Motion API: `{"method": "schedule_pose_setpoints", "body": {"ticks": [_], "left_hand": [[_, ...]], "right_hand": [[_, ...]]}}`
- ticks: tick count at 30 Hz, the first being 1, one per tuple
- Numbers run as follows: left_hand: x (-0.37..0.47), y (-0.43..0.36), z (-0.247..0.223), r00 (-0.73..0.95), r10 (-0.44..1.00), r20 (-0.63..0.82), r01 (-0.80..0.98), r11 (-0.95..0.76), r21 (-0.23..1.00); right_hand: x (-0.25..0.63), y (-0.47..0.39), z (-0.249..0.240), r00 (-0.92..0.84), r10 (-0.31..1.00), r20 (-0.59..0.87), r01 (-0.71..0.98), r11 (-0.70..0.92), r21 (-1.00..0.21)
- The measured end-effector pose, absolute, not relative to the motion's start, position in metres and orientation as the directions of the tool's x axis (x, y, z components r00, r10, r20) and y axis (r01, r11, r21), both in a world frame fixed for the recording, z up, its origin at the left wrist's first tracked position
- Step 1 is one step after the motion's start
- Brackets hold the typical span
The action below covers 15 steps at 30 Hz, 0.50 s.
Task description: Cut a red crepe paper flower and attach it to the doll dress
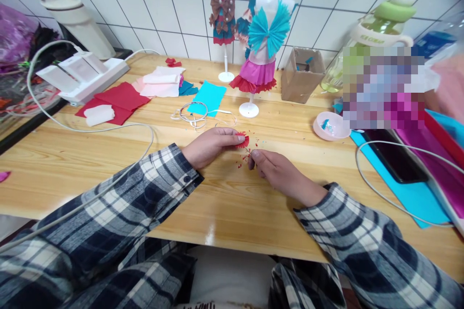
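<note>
Left hand (208,147): thumb pressed down on a small, round-edged piece of pleated red paper (242,141), gripping it just above the tabletop at mid-table. The paper's outer edge looks finely notched and faces the right hand.

Right hand (277,168): fingers curled in, thumb close against them, tips just beside the red paper. Whether anything is gripped there cannot be told; that spot is too small and partly covered.

Below and around the fingertips: tiny red paper scraps (239,165), scattered on the pale wooden table (232,212).

Beyond the hands: a flat turquoise paper sheet (212,95); to its right, a white dress-form figure on a round stand (249,109), wearing a turquoise pleated bow (269,30) above a magenta skirt with a red ruffled hem.

Right side: a shallow pink bowl (331,134) containing small bits; farther right, a black phone (397,157).

Left side: flat red sheets (128,99), overlapping, with a white folded piece (99,115) on top.
</note>
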<state>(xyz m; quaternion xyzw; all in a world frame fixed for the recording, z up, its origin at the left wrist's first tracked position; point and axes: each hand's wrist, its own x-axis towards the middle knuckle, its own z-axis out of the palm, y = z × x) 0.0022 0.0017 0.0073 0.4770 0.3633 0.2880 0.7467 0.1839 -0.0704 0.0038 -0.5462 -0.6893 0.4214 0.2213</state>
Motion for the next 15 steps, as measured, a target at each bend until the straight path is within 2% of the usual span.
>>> {"method": "schedule_pose_setpoints", "body": {"ticks": [5,15], "left_hand": [[0.0010,0.0010,0.0078,0.608,0.736,-0.298,0.050,0.339,0.940],[-0.0021,0.0037,0.0092,0.654,0.696,-0.296,0.118,0.292,0.949]], "right_hand": [[0.1823,-0.0704,0.0059,-0.283,0.946,-0.157,0.584,0.040,-0.811],[0.1874,-0.0667,0.0109,-0.374,0.894,-0.245,0.524,-0.014,-0.851]]}}
